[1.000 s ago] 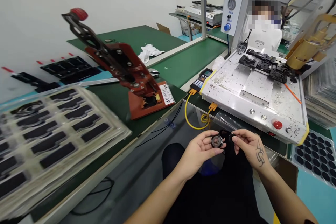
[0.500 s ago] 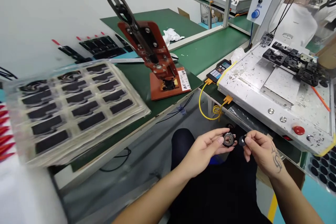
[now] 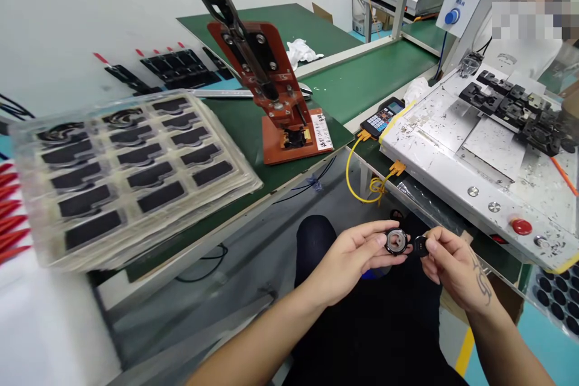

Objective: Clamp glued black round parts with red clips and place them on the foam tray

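My left hand [image 3: 350,259] is closed on a round watch case [image 3: 397,251], thumb on one side and fingers on the other. The case looks like a dark ring with an open centre. A small round black watch back [image 3: 420,246] is pinched between thumb and fingers of my right hand [image 3: 455,262]. Tiny light dots show on its face. Case and back are held side by side over my lap, close together; whether their edges touch I cannot tell.
A red-brown toggle press [image 3: 289,139] stands on the green bench, beside stacked clear trays [image 3: 190,132] of black parts. At right is a white machine [image 3: 425,151] with a red button [image 3: 522,227]. A keypad device [image 3: 382,117] and yellow cable [image 3: 347,175] lie between. A person sits beyond the machine.
The watch back has turned in my right hand, so its dotted face now shows. Both hands stay almost in place; the view has shifted slightly.
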### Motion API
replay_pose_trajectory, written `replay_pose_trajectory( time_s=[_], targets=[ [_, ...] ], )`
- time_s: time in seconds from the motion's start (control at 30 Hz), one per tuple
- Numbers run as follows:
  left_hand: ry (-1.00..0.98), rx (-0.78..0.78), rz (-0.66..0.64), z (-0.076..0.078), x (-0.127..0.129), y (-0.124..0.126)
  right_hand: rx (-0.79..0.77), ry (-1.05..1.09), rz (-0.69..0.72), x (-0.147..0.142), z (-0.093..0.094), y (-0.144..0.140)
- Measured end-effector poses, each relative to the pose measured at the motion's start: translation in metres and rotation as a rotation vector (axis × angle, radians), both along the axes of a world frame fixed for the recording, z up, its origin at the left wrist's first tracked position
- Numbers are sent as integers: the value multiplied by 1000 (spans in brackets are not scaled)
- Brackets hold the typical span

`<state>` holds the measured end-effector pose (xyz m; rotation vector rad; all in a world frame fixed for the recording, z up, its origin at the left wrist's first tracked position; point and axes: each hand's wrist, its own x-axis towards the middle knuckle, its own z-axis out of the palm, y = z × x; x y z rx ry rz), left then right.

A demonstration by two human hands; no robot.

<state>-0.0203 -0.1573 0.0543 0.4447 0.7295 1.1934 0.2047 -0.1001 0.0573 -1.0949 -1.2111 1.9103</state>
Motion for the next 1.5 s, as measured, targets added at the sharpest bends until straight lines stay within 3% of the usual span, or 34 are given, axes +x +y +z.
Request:
replay_pose_trajectory(
  time_s=[0.3, 0.8, 1.07, 1.5],
  targets=[
    [41, 28, 16, -1, 1, -3, 66, -13, -73, 4, -4, -4],
    [118, 47, 9, -1, 0, -5, 160, -91, -66, 6, -10, -2],
    [167, 69, 10, 1, 2, -6, 390, -189, -14, -1, 2, 7],
    [220, 104, 33, 2, 7, -5, 436, -239, 66, -17, 11, -1]
  ],
)
